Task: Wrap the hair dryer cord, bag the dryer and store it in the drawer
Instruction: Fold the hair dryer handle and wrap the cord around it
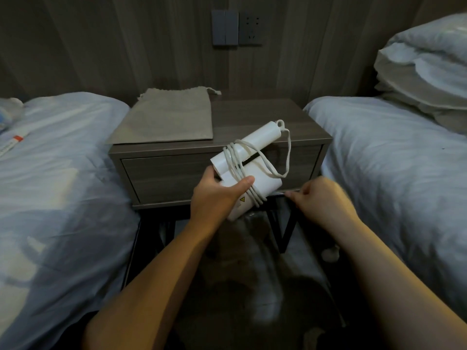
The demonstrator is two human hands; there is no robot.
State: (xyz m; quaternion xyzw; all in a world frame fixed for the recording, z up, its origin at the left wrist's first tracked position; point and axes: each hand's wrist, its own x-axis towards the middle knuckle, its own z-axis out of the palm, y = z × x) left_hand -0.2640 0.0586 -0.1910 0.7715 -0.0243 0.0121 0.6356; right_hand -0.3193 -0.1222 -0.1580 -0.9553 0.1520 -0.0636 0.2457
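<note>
My left hand [217,195] grips a folded white hair dryer [255,140] in front of the nightstand, thumb pressed over the wound turns. Its white cord [236,160] circles the body several times, and a loose loop hangs off the right side toward the handle end. My right hand [321,198] is to the right of the dryer, fingers pinched on the cord's blurred end near the nightstand's lower edge. A grey drawstring bag [169,117] lies flat on the left of the nightstand top. The drawer [161,175] in the nightstand front is closed.
The wooden nightstand [267,114] stands between two beds with pale covers, left bed [55,173] and right bed [394,160]. Pillows [427,61] are stacked at the right. A switch and socket panel [237,27] is on the wall behind. Dark metal legs show under the nightstand.
</note>
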